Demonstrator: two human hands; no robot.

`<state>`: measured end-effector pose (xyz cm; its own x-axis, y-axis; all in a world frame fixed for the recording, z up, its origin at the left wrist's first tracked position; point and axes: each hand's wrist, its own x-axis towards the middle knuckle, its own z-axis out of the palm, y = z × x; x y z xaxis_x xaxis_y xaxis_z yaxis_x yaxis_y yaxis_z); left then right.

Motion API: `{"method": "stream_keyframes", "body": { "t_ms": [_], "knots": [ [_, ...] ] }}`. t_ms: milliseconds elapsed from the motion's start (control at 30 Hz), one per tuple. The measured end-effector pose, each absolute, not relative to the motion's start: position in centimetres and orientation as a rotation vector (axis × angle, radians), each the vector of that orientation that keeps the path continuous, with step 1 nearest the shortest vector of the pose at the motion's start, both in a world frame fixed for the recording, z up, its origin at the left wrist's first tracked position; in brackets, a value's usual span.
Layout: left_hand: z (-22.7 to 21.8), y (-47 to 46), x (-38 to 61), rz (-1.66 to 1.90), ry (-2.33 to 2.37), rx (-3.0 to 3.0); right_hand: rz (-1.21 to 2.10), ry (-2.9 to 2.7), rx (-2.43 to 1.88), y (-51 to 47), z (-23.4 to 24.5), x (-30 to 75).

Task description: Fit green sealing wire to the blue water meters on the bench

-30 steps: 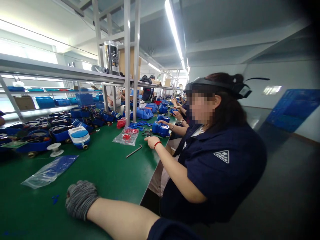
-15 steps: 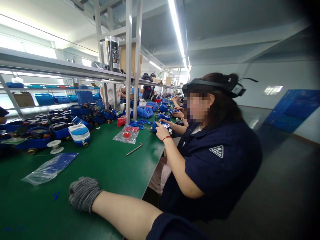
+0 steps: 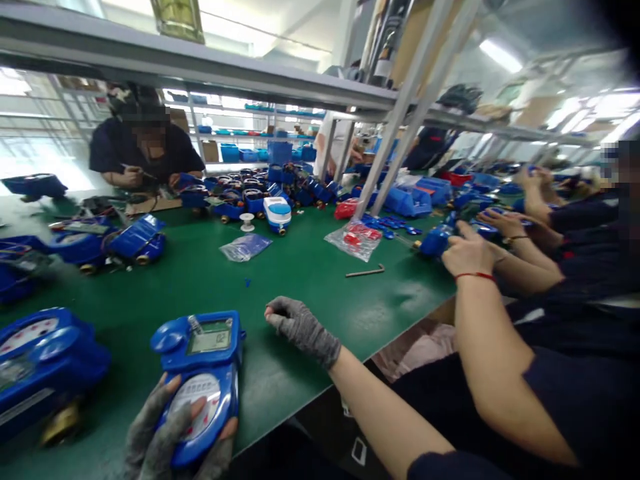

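Observation:
My left hand (image 3: 173, 427), in a grey glove with bare fingertips, grips a blue water meter (image 3: 231, 393) at the front of the green table (image 3: 320, 293). The meter has a small display (image 3: 210, 337) and a round white dial (image 3: 200, 393). Its lid is raised. To the right, my gloved right hand (image 3: 303, 328) rests close above the tabletop. Its fingers are curled together, and whatever they hold, if anything, is hidden. Small blue pieces (image 3: 247, 283) lie beyond that hand. A second blue meter (image 3: 55, 360) with a brass fitting (image 3: 63, 423) stands at the left.
A hex key (image 3: 365, 271), a bag of red parts (image 3: 353, 239) and a bag of blue parts (image 3: 246, 247) lie farther back. Meter bodies (image 3: 135, 240) sit at left. A co-worker's arm (image 3: 480, 293) borders the right; another person (image 3: 147, 140) works opposite. A shelf (image 3: 225, 70) spans above.
The view has swung left and down, bringing my left hand and the blue meter into sight. My right hand stays curled over the table near the small blue pieces.

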<state>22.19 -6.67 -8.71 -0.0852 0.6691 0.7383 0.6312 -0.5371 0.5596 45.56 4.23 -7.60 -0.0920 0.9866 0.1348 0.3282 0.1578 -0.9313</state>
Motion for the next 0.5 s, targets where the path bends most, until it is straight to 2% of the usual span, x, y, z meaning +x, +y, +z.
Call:
{"method": "stream_keyframes", "body": {
  "t_ms": [500],
  "knots": [
    [-8.7,-6.8,21.8,1.663,1.533,2.205,0.582,-1.901,-1.407,3.6,-6.1,41.3]
  ]
}}
